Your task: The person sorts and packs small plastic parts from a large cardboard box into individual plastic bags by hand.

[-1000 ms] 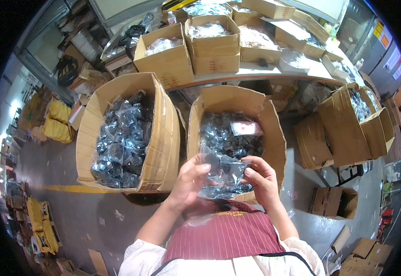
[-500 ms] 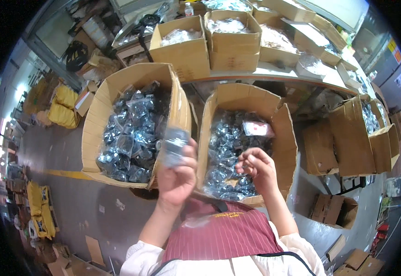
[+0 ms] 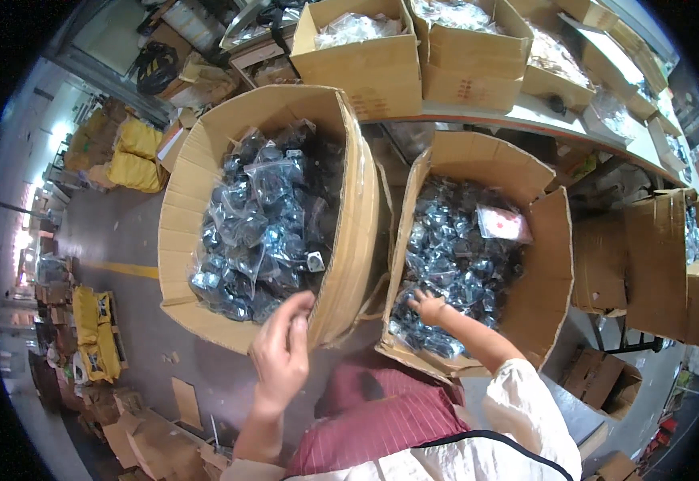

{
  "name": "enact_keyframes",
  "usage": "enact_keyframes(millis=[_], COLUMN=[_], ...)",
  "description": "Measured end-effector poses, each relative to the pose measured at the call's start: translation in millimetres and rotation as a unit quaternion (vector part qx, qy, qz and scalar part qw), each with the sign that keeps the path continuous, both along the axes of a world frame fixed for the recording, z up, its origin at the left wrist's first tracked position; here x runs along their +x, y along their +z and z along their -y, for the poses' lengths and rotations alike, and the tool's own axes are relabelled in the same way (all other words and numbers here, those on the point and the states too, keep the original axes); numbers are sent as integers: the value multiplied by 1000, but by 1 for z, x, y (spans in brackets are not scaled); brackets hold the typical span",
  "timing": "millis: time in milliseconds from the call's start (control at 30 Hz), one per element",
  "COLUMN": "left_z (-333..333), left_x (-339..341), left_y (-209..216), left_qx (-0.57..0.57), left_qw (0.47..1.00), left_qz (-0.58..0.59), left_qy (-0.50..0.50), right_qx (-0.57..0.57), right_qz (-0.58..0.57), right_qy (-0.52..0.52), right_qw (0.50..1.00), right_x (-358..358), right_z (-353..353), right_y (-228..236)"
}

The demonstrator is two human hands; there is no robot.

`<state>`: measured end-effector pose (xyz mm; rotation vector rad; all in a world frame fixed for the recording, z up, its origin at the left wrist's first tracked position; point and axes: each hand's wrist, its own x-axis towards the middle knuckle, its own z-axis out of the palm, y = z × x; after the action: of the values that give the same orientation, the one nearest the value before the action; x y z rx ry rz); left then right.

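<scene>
My left hand (image 3: 282, 346) is at the near rim of the left cardboard box (image 3: 179, 264). Its fingers are loosely bent and apart, with nothing seen in them. Inside that box lies a heap of clear plastic bags with dark, shiny parts (image 3: 263, 216). My right hand (image 3: 432, 309) reaches into the right cardboard box (image 3: 554, 264), its fingers spread over similar bagged dark parts (image 3: 457, 264); its fingertips are close against the bags. A flat clear packet with red and white contents (image 3: 503, 225) rests on top of the heap there.
A bench (image 3: 494, 115) behind holds open cartons (image 3: 357, 76) of small bagged items. More cartons (image 3: 656, 264) stand at the right, and an open small box (image 3: 602, 381) sits on the floor. Yellow sacks (image 3: 134, 156) lie at the left.
The bagged dark part in my left hand is gone from it, and that hand has moved lower. My right hand has gone down onto the bags in the right box. The view has shifted.
</scene>
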<state>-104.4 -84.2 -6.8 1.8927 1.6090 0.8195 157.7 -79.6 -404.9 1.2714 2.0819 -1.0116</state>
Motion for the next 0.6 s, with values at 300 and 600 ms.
enact_keyframes(millis=[300, 600], left_z=[-17, -27], left_x=[18, 6], left_y=[-2, 4], left_qx=[-49, -37], left_qw=[993, 996], left_qz=[99, -57], left_qy=[28, -53], right_qx=[-140, 0], right_qz=[189, 268], right_qy=[-90, 46], right_qw=[968, 962], right_x=[-66, -77], right_z=[-55, -18], right_y=[-113, -156])
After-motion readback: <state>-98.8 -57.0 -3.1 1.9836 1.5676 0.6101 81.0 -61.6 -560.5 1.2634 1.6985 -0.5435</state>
